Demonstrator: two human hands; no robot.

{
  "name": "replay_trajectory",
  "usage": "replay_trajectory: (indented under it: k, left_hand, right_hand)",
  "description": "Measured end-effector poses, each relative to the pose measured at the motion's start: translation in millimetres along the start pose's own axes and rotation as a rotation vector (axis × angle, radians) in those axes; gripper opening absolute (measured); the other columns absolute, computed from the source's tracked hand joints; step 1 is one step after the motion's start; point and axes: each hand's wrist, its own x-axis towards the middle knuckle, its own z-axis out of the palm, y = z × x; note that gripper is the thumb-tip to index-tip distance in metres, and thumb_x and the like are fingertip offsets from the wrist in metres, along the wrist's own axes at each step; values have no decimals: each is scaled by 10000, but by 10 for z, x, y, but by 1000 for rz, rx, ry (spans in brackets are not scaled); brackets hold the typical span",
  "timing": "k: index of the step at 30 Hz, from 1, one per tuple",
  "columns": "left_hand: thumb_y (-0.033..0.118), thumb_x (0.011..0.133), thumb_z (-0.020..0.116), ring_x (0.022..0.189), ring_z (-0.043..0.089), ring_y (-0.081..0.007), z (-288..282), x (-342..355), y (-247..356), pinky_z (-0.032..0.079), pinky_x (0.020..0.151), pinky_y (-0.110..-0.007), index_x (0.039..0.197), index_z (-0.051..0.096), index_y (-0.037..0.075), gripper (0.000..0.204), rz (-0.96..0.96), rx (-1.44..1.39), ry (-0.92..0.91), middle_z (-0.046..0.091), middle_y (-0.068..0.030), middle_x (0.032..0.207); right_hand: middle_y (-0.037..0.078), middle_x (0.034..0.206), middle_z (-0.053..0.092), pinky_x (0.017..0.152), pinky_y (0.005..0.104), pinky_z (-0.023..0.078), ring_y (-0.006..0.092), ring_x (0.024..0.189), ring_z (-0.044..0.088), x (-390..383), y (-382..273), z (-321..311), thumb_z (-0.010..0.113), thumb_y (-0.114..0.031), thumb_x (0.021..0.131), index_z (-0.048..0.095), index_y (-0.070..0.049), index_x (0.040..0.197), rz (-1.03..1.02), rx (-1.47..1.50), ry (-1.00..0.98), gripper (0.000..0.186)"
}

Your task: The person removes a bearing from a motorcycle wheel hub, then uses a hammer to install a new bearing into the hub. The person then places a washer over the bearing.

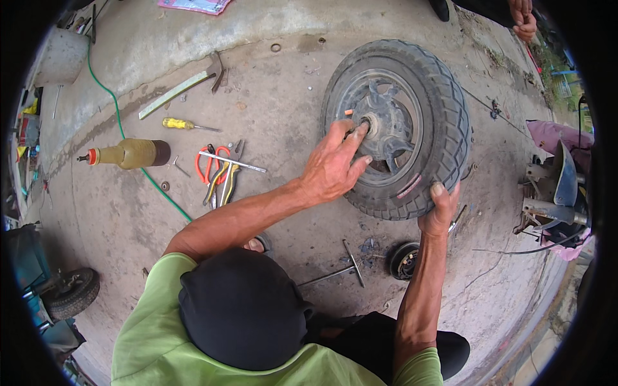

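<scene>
A scooter wheel with a black treaded tyre [444, 109] and grey hub [386, 138] stands tilted over the concrete floor. My left hand [338, 154] reaches onto the hub, a finger at its centre bore and the thumb apart; I see nothing held in it. My right hand [441, 209] grips the tyre's lower right edge, thumb over the tread. Left of the wheel lie orange-handled scissors [207, 166], yellow-black pliers [228, 186] and a metal rod [251, 166] across them. Below the wheel is a round black part [402, 262] beside crossed metal bars [354, 264].
A bottle [129, 153], yellow screwdriver [177, 123], hammer [215, 72] and green hose [109, 90] lie to the left. At left stands machinery with a small wheel [71, 293]; at right, scooter parts [557, 186]. Another person's hands [523, 22] show at top right.
</scene>
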Motion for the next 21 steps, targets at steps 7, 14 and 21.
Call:
replay_trajectory:
  k: [7, 14, 21]
  left_hand:
    - [182, 947, 720, 1240, 552, -403, -5, -15, -23, 505, 1023, -448, 1468, 519, 15, 583, -26, -58, -24, 477, -228, 1355]
    - [181, 957, 694, 1325, 532, -398, -14, 76, -161, 458, 1082, -457, 1363, 587, 6, 455, 11, -185, 16, 543, -211, 1263]
    - [176, 951, 679, 1169, 610, -401, -153, 251, -164, 452, 1105, -466, 1245, 625, 7, 344, -78, -251, -72, 611, -190, 1141]
  right_hand:
    - [165, 1490, 533, 1150, 443, 407, 315, 1355, 535, -5, 7, -6, 756, -413, 764, 364, -10, 1568, -5, 19, 12, 981]
    - [165, 1495, 530, 1151, 444, 405, 317, 1360, 530, 4, 13, -21, 755, -414, 760, 366, -15, 1571, 5, 7, 3, 984]
    - [160, 1481, 538, 1143, 445, 412, 315, 1350, 535, 4, 19, -28, 776, -389, 750, 370, -12, 1568, -13, 1, 17, 988]
